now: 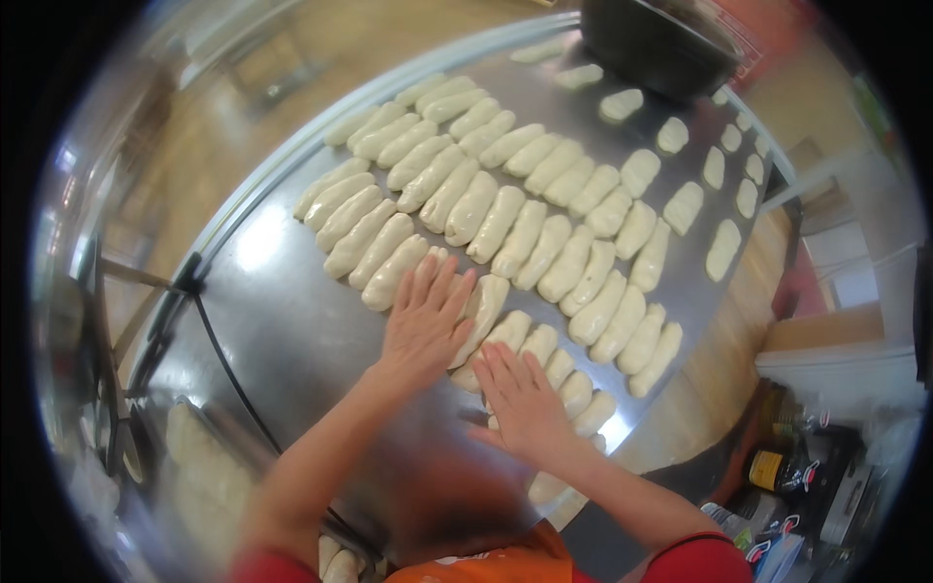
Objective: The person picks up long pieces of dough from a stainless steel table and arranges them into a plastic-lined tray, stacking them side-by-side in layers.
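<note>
Rows of pale, glossy dough pieces [466, 208] lie side by side across a shiny metal table [291, 313]. My left hand [426, 321] rests palm down with its fingers spread on pieces at the near end of a row, partly hiding them. Just right of it lies a longer piece [486, 310]. Lower and to the right, my right hand [523, 401] lies palm down over a nearer group of dough pieces [576, 393], its thumb apart and its fingertips touching them. Neither hand grasps anything. What lies under the palms is hidden.
A large dark pot [660, 47] stands at the table's far end, near smaller, spaced-out dough pieces [684, 208]. A black cord [232, 372] crosses the left side. More dough [208, 474] sits in a container at lower left. Bottles [773, 470] stand at lower right, beyond the table edge.
</note>
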Available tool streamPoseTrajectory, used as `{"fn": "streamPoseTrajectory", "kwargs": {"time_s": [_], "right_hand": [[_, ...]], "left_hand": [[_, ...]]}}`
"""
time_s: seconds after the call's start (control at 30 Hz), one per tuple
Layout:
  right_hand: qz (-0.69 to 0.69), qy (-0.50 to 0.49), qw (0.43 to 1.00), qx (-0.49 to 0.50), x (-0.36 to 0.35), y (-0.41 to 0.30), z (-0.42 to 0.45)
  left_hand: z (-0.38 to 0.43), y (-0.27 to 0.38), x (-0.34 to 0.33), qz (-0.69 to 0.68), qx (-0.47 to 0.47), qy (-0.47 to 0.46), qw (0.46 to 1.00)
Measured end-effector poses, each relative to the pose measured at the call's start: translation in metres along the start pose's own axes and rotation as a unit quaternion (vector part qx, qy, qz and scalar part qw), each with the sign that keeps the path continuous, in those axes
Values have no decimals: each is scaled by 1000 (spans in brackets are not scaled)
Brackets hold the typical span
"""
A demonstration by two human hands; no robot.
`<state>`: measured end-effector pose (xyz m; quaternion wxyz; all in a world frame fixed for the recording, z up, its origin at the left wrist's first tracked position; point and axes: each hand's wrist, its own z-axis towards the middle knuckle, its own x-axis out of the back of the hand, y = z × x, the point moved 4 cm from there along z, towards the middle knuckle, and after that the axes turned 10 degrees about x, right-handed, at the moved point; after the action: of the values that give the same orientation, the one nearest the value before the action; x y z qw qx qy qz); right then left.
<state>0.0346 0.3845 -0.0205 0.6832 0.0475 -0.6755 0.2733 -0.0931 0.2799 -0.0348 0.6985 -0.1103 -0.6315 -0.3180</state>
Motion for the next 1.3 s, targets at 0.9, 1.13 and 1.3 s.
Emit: {"fn": "streamPoseTrajectory", "kwargs": {"time_s": [0.9, 1.13, 1.3], "right_hand": [[153, 147, 941, -263, 23, -25, -166], [634, 377, 444, -509, 3, -23, -179], [724, 358, 304, -506, -9, -20, -169]], "left_hand": [[-90, 60, 17, -66, -23, -162, 984], [-46, 90, 37, -180, -79, -91, 976], [-52, 106, 16, -193, -116, -123, 967]]}}
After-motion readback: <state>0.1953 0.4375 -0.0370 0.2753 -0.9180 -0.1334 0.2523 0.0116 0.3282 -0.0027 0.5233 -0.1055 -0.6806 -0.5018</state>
